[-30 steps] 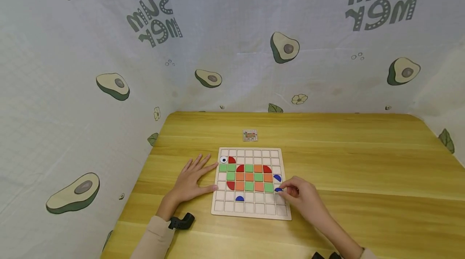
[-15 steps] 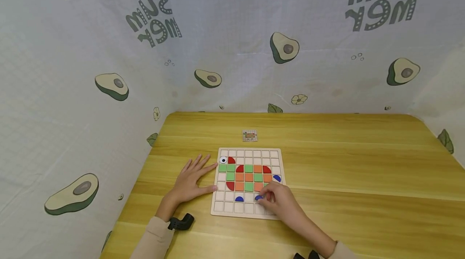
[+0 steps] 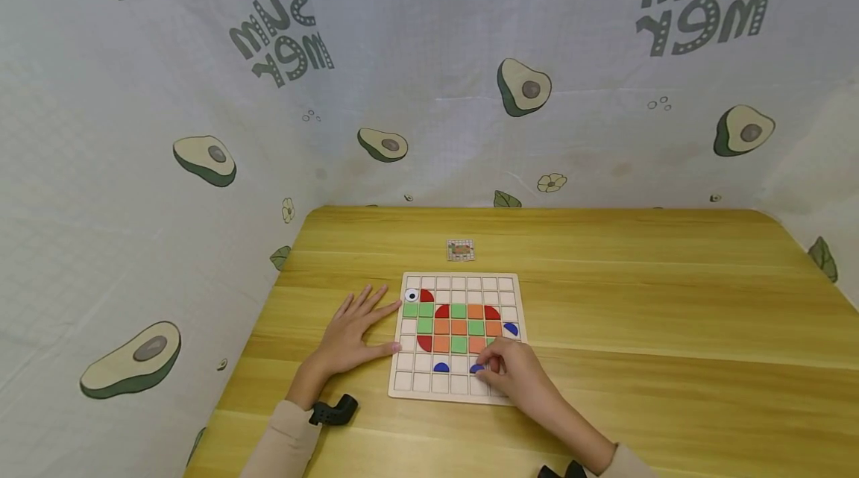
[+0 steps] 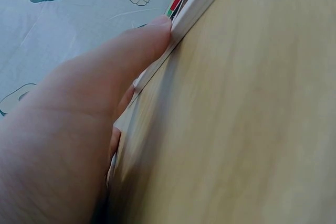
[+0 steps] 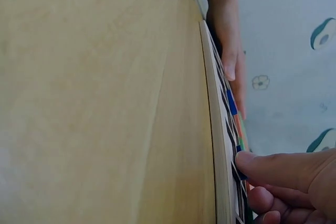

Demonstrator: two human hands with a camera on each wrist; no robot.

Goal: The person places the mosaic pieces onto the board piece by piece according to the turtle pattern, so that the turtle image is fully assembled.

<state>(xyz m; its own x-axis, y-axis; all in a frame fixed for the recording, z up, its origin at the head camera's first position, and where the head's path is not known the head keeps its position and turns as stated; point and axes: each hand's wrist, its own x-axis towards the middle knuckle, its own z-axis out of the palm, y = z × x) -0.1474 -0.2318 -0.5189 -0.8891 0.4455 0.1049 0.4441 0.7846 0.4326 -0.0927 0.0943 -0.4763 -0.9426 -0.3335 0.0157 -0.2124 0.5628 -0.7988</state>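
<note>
A wooden grid board (image 3: pixel 422 382) lies on the table, bearing green, orange and red pieces and a round eye piece (image 3: pixel 411 296). My right hand (image 3: pixel 520 373) pinches a blue half-circle piece (image 3: pixel 476 368) between thumb and index finger, low on the board; the right wrist view has the thumb against that piece (image 5: pixel 241 169). Another blue half-circle (image 3: pixel 441 368) sits to its left, and a third blue half-circle (image 3: pixel 511 329) lies near the right edge. My left hand (image 3: pixel 353 336) is spread flat on the table, thumb and index fingertip touching the board's left edge.
A small picture card (image 3: pixel 461 250) lies on the wooden table (image 3: pixel 637 299) beyond the board. A white curtain (image 3: pixel 436 53) printed with avocados stands behind and at the sides of the table. Each wrist wears a black camera mount, such as the left wrist mount (image 3: pixel 335 410).
The right hand has carried the blue half-circle leftward from the board's right edge to a lower cell, then shifted it very slightly. The left hand has stayed put.
</note>
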